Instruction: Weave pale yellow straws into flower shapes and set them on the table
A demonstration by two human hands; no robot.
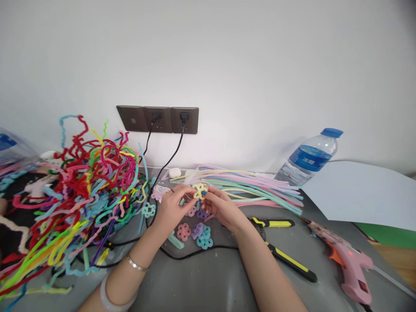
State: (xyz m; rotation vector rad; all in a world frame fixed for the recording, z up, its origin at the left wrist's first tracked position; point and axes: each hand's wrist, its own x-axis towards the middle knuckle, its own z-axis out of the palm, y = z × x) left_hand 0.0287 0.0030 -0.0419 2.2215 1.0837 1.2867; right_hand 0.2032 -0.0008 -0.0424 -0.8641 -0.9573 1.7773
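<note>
A small yellow pipe-cleaner flower (199, 191) is pinched between my two hands above the grey table. My left hand (174, 204) grips its left side with thumb and forefinger. On the right side, the fingertips of my right hand (221, 207) close on it, and a blue nail shows. Below the hands lie other fuzzy flowers: a pink one (183, 232), a purple one (196, 231) and a blue one (204, 237). A mint flower (148, 210) rests left of my left hand. More flowers are partly hidden behind my fingers.
A big tangle of coloured pipe cleaners (97, 186) fills the left. Straight pastel pipe cleaners (253, 184) lie at the back. Yellow-black pliers (289, 260), a pink glue gun (349, 264), a water bottle (310, 158) and white paper (360, 195) are rightward. A black cable (201, 251) crosses the table.
</note>
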